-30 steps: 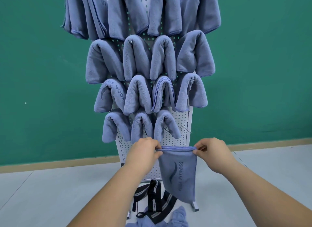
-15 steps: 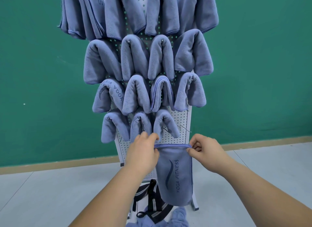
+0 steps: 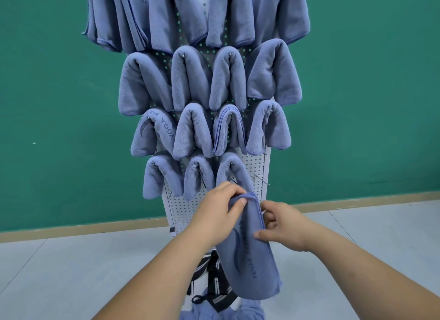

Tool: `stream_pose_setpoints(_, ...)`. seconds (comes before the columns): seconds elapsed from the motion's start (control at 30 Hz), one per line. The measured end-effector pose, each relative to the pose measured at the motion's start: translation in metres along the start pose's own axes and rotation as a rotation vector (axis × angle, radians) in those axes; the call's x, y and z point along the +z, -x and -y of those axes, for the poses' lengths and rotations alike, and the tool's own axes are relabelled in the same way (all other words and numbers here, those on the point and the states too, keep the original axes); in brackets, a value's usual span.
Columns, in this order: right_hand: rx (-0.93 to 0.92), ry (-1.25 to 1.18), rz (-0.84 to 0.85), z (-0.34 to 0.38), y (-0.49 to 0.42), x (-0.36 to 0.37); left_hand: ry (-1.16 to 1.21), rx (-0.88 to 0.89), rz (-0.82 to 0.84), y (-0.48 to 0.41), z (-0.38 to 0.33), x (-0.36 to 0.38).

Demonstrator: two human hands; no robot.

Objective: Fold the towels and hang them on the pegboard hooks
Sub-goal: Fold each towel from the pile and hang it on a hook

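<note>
A folded blue towel (image 3: 252,267) with dark lettering hangs lengthwise in front of the lower pegboard (image 3: 181,207). My left hand (image 3: 219,212) grips its top end, thumb over the fold. My right hand (image 3: 283,224) pinches its right edge a little lower, thumb on the front face. Several folded blue towels (image 3: 207,81) hang in rows over hooks above. A bare metal hook (image 3: 260,179) sticks out at the right end of the lowest row, just above my hands.
The white pegboard stands on the pale floor against a green wall (image 3: 59,105). A black and grey striped strap (image 3: 214,286) and more blue towels (image 3: 221,312) lie at its foot, below my arms.
The towel's top edge, stretched wide between both hands before, is now gathered narrow. My hands came together and rose slightly toward the lowest row; the right hand slid down the towel's edge.
</note>
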State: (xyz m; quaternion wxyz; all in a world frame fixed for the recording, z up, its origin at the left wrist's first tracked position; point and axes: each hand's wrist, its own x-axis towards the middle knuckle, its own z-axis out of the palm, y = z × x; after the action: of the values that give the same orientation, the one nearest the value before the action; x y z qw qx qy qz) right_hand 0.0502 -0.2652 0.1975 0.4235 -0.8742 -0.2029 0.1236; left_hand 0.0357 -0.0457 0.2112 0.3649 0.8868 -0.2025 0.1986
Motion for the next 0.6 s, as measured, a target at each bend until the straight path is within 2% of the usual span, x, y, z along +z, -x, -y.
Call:
stream_pose_setpoints(0.17, 0.064, 0.266, 0.003, -0.020, -0.006, 0.001, 0.097, 0.035, -0.151, -0.001, -0.008, -0.014)
stream_pose_setpoints(0.33, 0.100, 0.518, 0.009, -0.026, -0.004, -0.002, 0.334, -0.143, -0.295, -0.002, -0.003, -0.027)
stream_pose_setpoints(0.6, 0.237, 0.421, -0.015, -0.045, 0.004, -0.030, 0.497, -0.439, -0.405, 0.000, 0.043, -0.041)
